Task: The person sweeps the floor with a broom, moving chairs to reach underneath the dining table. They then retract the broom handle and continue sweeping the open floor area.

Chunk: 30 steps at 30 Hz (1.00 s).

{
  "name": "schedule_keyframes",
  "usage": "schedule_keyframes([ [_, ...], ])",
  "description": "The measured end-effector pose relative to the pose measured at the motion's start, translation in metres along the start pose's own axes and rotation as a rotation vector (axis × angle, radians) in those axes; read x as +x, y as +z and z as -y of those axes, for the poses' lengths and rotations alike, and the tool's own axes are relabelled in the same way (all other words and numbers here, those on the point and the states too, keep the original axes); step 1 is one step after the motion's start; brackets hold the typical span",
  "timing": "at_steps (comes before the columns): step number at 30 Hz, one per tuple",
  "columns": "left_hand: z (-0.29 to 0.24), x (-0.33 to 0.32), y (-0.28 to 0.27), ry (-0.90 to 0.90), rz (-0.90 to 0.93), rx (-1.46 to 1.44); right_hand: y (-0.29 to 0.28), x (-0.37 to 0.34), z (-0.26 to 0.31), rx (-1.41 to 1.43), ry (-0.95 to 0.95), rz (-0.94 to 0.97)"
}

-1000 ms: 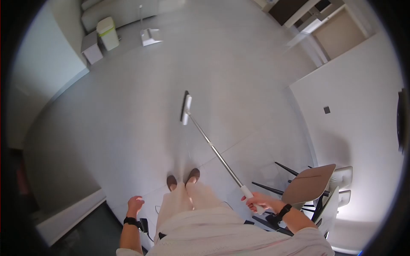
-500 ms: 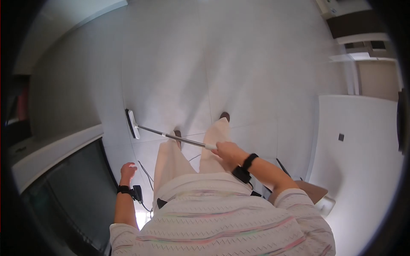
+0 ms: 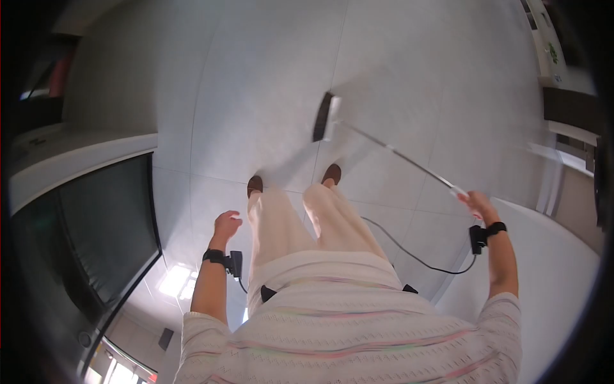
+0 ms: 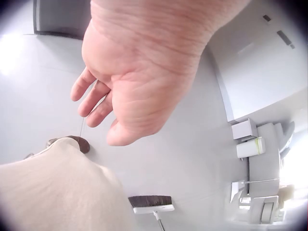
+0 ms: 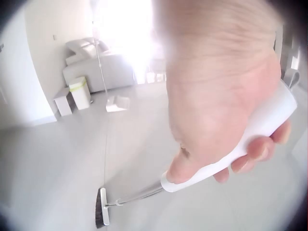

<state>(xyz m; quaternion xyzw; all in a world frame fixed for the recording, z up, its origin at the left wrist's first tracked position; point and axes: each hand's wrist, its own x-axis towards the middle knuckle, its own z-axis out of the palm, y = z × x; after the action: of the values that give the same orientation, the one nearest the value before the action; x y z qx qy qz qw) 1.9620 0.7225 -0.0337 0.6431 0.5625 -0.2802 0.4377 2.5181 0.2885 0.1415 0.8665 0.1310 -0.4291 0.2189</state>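
Note:
A long-handled broom (image 3: 422, 168) with a white head and dark bristles (image 3: 323, 117) slants across the floor, its head ahead of the feet and its bristles toward the left. My right hand (image 3: 478, 206) grips the end of the handle, out to the right of the body. In the right wrist view, the fingers of that hand (image 5: 216, 106) curl round the white grip (image 5: 240, 144). My left hand (image 3: 227, 225) hangs beside the left thigh, holding nothing, with its fingers loosely bent. Palm and fingers of that hand (image 4: 139, 82) show in the left wrist view.
Grey tiled floor (image 3: 268, 89) surrounds the feet. A dark glass panel (image 3: 105, 230) with a light ledge stands at the left, and a white wall (image 3: 543, 269) at the right. Farther off are a dustpan (image 5: 117, 104), a white bin (image 5: 80, 94) and a sofa (image 5: 110, 74).
The broom head first swung left close to the feet, then back right and forward. My right hand moved out to the right, still holding the handle. The chairs have left the head view.

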Motion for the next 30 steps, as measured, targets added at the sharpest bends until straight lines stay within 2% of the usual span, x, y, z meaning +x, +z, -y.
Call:
schedule_keyframes([
  [2,-0.022,-0.008,0.018,0.101,0.011,0.036,-0.03,-0.013,-0.024,0.006,-0.034,-0.108],
  [5,-0.063,0.012,0.017,0.268,-0.049,0.059,-0.055,-0.032,0.022,0.089,0.021,-0.104],
  [8,-0.126,0.036,0.007,0.507,-0.146,0.042,-0.066,-0.06,0.085,0.348,0.063,0.053],
  [9,-0.187,-0.009,0.028,0.58,-0.193,0.102,-0.079,-0.083,0.051,0.398,0.034,0.107],
  [11,-0.232,-0.003,0.032,0.776,-0.225,0.058,-0.077,-0.092,0.117,0.486,0.021,0.304],
  [13,-0.28,-0.001,0.034,0.869,-0.276,0.128,-0.072,-0.082,0.179,0.444,-0.221,0.445],
  [16,-0.304,0.029,0.036,0.819,-0.304,0.311,-0.069,-0.048,0.264,0.579,-0.657,0.663],
  [17,-0.304,0.049,0.03,0.819,-0.31,0.317,-0.074,-0.035,0.299,0.662,-0.605,0.75],
  [18,-0.295,0.068,0.022,0.677,-0.27,0.396,-0.081,-0.025,0.329,0.737,-0.547,0.845],
  [19,-0.289,0.082,0.013,0.526,-0.223,0.472,-0.086,-0.012,0.352,0.731,-0.549,0.86],
  [20,-0.29,0.093,0.001,0.509,-0.222,0.479,-0.092,0.002,0.374,0.871,-0.546,0.945],
  [21,-0.293,0.107,-0.013,0.433,-0.144,0.52,-0.099,0.014,0.391,1.014,-0.542,1.028],
  [22,-0.297,0.118,-0.024,0.356,-0.061,0.559,-0.107,0.023,0.395,1.016,-0.545,1.048],
  [23,-0.307,0.1,-0.021,0.422,-0.033,0.553,-0.107,0.011,0.373,1.064,-0.504,1.003],
  [25,-0.34,0.116,-0.007,0.474,0.014,0.539,-0.13,0.015,0.359,1.094,-0.367,0.895],
  [26,-0.359,0.115,0.015,0.619,0.053,0.518,-0.147,0.004,0.335,1.079,-0.284,0.822],
  [27,-0.383,0.112,0.038,0.765,0.089,0.492,-0.148,-0.003,0.306,1.208,-0.187,0.75],
  [29,-0.45,0.088,0.064,0.899,0.188,0.465,-0.177,-0.026,0.263,1.331,-0.049,0.634],
  [30,-0.477,0.077,0.074,0.982,0.138,0.472,-0.19,-0.032,0.246,1.359,-0.006,0.572],
])
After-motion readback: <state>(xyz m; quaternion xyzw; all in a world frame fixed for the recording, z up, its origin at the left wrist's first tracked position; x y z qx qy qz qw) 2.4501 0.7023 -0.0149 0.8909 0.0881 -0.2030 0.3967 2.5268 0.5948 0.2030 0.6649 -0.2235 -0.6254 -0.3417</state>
